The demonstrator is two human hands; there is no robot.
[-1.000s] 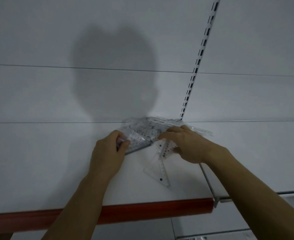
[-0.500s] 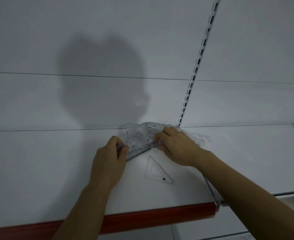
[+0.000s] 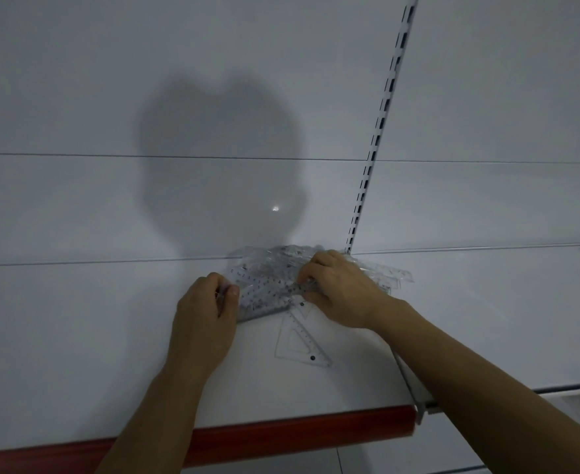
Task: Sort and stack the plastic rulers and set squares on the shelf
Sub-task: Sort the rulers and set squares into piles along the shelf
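At the centre-left of the frame the left hand curls round the near-left end of a bunch of clear rulers, thumb on top, holding that end firmly. The bunch runs from that hand up and to the right, its long axis slanting toward the back of the shelf, and its far end disappears under the right hand at centre. That hand lies over the heap of loose clear pieces against the back wall, fingers bent and pinching the upper edge of a ruler where the bunch meets the heap. Just below and in front of the right hand, toward the lower centre, a single set square lies flat on the shelf, apart from both hands, its long edge sloping down to the right; the right hand is the nearer of the two to it. I judge the coming move turns on this: the ruler pinched on the right has to swing into line with the bunch held on the left. Compared with half a second ago, the right hand has slid a little right and down onto the bunch's end, while the left hand's hold is unchanged and the set square stays where it was.
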